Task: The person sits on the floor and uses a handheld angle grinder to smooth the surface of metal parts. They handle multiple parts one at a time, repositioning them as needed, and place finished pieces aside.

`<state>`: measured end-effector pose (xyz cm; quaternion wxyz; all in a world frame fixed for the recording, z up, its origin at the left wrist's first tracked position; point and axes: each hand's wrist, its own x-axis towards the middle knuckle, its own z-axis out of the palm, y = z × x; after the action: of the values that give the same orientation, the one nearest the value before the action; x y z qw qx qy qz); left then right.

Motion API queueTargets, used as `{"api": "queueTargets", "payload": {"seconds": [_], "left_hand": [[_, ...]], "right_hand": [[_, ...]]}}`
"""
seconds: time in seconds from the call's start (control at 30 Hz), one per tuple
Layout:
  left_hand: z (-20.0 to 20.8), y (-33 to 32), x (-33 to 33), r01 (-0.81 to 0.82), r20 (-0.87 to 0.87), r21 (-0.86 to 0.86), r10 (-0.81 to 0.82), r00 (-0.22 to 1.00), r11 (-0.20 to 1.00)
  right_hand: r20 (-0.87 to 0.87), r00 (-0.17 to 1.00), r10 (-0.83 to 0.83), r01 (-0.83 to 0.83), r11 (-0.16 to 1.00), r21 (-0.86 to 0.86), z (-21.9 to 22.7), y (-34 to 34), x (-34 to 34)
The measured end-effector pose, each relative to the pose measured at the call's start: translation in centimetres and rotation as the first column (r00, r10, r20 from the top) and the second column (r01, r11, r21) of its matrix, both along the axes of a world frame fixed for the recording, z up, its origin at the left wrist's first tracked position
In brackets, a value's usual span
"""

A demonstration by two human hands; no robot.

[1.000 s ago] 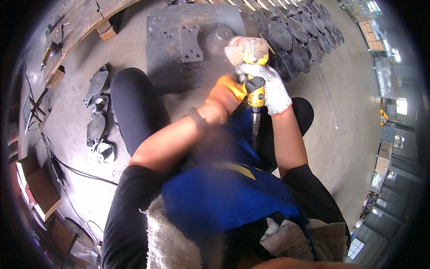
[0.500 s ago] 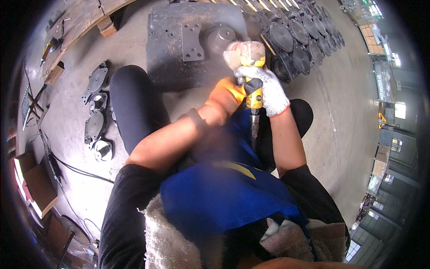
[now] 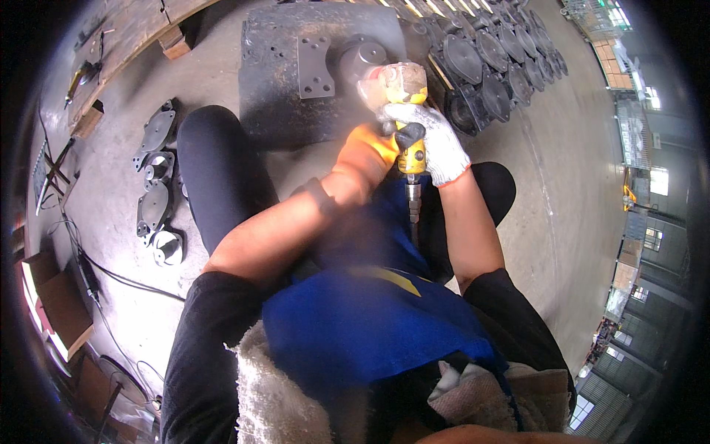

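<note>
A yellow air grinder (image 3: 411,160) is held in both my hands, its pale disc (image 3: 372,90) against or very near a round dark metal part. My left hand (image 3: 367,152), in an orange glove with dark fingertips, wraps the grinder's body from the left. Gloved in white, my right hand (image 3: 438,144) closes round it from the right, just below the head. The round metal part (image 3: 364,61) rests on a dark steel block (image 3: 285,122), beside a flat plate with holes (image 3: 314,68). The disc's exact contact is blurred.
Rows of dark flanged metal parts (image 3: 492,52) stand at the far right. Several similar parts (image 3: 154,203) lie on the floor left of my knee. A wooden pallet (image 3: 137,33) is at the far left, with cables (image 3: 126,280) and a cardboard box (image 3: 63,307) nearer.
The grinder and both hands have shifted slightly left and away from me, the disc moving a little along the round metal part. My grip stays the same.
</note>
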<state>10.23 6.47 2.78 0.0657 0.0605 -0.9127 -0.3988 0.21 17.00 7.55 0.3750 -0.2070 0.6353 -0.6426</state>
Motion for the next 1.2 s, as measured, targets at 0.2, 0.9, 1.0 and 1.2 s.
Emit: {"api": "queueTargets", "payload": {"seconds": [0.2, 0.9, 1.0, 1.2], "left_hand": [[2.6, 0.6, 0.4, -0.085, 0.092, 0.277, 0.061, 0.994, 0.957], [-3.2, 1.1, -0.5, 0.021, -0.26, -0.131, -0.055, 0.964, 0.991], [-3.2, 0.3, -0.2, 0.116, -0.163, -0.462, -0.212, 0.963, 0.88], [-4.7, 0.0, -1.1, 0.152, -0.043, -0.531, -0.206, 0.978, 0.833]], "right_hand": [[0.129, 0.988, -0.08, 0.076, 0.997, 0.033, 1.1, 0.3, 0.8], [0.292, 0.946, -0.138, 0.101, 0.985, 0.137, 0.3, -0.1, 0.7], [0.162, 0.981, -0.103, 0.079, 0.985, 0.152, -0.9, 0.3, -0.1], [0.167, 0.986, -0.02, 0.001, 0.994, 0.112, -2.5, 0.6, -1.8]]}}
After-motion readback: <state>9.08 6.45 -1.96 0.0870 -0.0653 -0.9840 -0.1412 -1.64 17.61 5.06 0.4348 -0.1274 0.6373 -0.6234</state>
